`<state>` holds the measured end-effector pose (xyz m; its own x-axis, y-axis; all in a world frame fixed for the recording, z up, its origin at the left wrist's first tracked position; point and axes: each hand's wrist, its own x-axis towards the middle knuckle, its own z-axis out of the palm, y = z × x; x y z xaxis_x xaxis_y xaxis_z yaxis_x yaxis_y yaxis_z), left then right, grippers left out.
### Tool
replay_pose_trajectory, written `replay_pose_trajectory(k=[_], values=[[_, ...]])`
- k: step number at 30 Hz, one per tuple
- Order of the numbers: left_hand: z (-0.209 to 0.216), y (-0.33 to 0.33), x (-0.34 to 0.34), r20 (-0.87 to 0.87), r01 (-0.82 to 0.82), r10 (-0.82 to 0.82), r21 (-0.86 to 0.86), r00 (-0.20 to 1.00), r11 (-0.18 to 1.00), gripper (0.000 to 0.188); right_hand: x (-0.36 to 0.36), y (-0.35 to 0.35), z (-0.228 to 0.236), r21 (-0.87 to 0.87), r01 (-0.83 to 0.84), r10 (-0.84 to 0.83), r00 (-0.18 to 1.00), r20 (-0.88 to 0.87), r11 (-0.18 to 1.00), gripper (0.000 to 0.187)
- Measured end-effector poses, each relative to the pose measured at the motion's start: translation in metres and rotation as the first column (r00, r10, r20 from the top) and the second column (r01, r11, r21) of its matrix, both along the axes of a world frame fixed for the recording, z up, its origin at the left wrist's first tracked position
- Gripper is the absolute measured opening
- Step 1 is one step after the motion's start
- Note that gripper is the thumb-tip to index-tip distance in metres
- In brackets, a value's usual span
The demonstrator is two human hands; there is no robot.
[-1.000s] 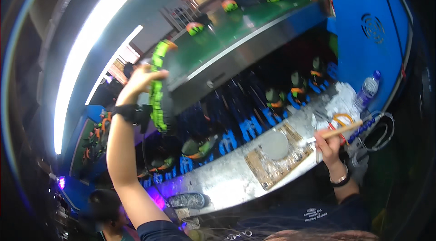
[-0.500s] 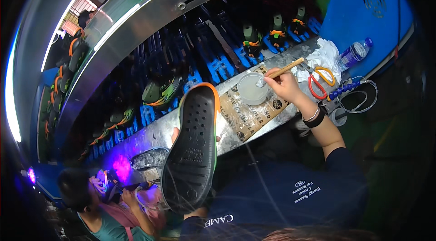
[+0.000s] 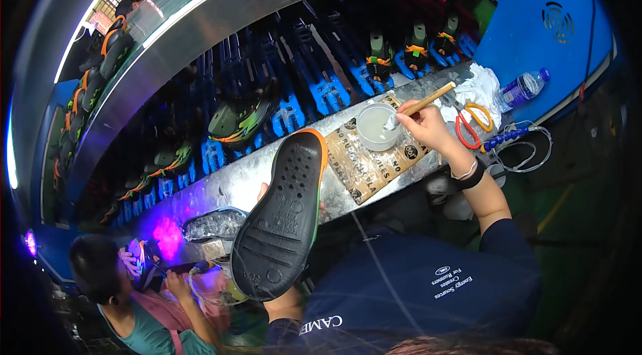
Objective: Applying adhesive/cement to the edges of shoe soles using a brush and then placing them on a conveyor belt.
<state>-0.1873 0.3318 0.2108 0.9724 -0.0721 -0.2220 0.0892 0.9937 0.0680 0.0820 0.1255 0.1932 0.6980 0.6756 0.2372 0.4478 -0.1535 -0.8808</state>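
My left hand (image 3: 263, 191) is closed round a black shoe sole (image 3: 281, 214) with an orange and green edge. It grips from behind, so only fingertips at the sides and the wrist below show. The sole stands tilted, its surface with small holes and grooves facing me. In my right hand (image 3: 426, 126) is a brush (image 3: 431, 98), its wooden handle pointing up to the right. The brush's whitish tip is inside a round translucent tub (image 3: 376, 141) of cloudy liquid. Under the tub lies a printed brown cardboard sheet (image 3: 364, 184).
Shoes (image 3: 244, 117) and blue holders (image 3: 328, 95) line the machine behind the metal ledge (image 3: 234, 191). Right of the tub are orange-and-red-handled scissors (image 3: 468, 129), white cloth (image 3: 483, 87), a bottle (image 3: 525, 89) and a blue hose (image 3: 506, 137). A co-worker (image 3: 107, 281) works at lower left, beside another dark sole (image 3: 212, 224).
The sole has tipped slightly, with its lower end shifted left and up. The brush tip stays in the tub. The whole view has shifted a little.
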Motion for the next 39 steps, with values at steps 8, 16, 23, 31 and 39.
replay_pose_trajectory(k=[8,16,23,31,39], values=[[0.028,-0.030,0.003,-0.200,-0.206,0.189,-0.066,0.962,0.976,0.067,-0.017,0.003,0.011,0.001,-0.159,0.158,0.983,-0.096,0.987,0.010],[0.044,-0.048,0.014,-0.191,-0.074,0.133,0.288,0.972,0.955,0.056,-0.049,0.016,0.045,0.349,-0.196,0.209,0.978,0.001,0.916,0.008],[0.047,-0.049,0.014,-0.167,-0.007,0.079,0.397,0.983,0.918,0.052,-0.051,0.026,0.046,0.232,-0.277,0.259,0.960,0.108,0.932,0.012],[0.051,-0.049,0.015,-0.162,0.010,0.078,0.482,0.984,0.876,0.049,-0.054,0.041,0.056,0.314,-0.372,0.289,0.916,0.279,0.874,0.012],[0.051,-0.048,0.016,-0.174,0.007,0.097,0.520,0.980,0.854,0.045,-0.051,0.031,0.048,0.290,-0.288,0.212,0.940,0.268,0.912,0.007]])
